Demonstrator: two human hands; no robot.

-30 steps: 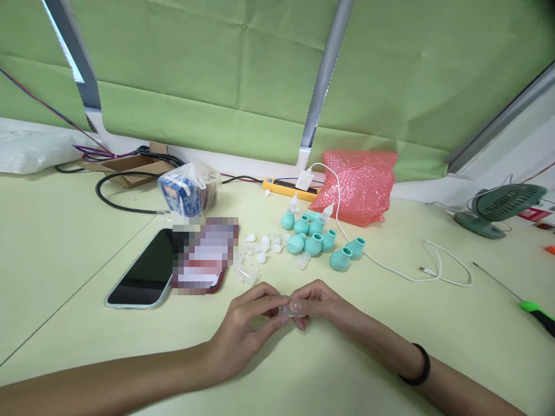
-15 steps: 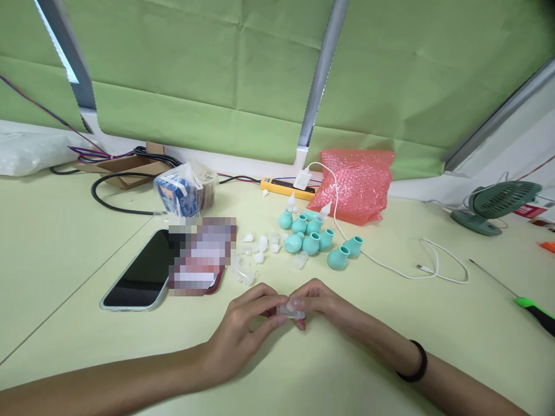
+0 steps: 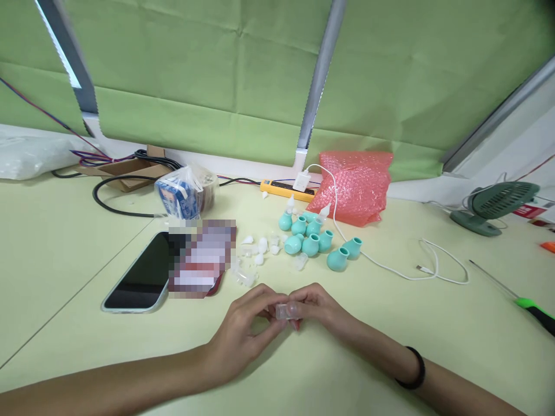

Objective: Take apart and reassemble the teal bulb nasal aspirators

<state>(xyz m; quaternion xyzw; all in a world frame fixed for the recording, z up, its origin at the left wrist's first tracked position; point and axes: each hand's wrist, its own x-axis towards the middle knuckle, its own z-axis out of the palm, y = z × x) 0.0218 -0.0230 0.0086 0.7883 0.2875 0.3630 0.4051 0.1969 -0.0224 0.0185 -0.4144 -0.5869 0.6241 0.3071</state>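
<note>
Between the fingertips of both hands is a small clear plastic piece (image 3: pixel 282 312), roughly tube-shaped. My left hand (image 3: pixel 243 323) pinches its left side. My right hand (image 3: pixel 318 306) grips the other end, the thumb lying across the front; fingers hide part of the piece. Beyond the hands lie loose clear plastic parts (image 3: pixel 246 278) and small white tips (image 3: pixel 262 245). Several teal rubber bulbs (image 3: pixel 311 245) with open necks stand grouped to the right of these. A couple of white pointed nozzles (image 3: pixel 325 211) show among the bulbs at the back.
Left of the parts lie a dark-screened phone (image 3: pixel 139 274) and a second, blurred-out phone (image 3: pixel 203 260). Behind stand a plastic-wrapped blue pack (image 3: pixel 180 193), a yellow power strip (image 3: pixel 281 189) and pink bubble wrap (image 3: pixel 355 188). A white cable (image 3: pixel 399 271), screwdriver (image 3: pixel 531 312) and green fan (image 3: pixel 498 202) are at right.
My right fingers have shifted on the clear piece, and the thumb now lies flatter along it. The left hand has barely moved. Things on the table stay where they were.
</note>
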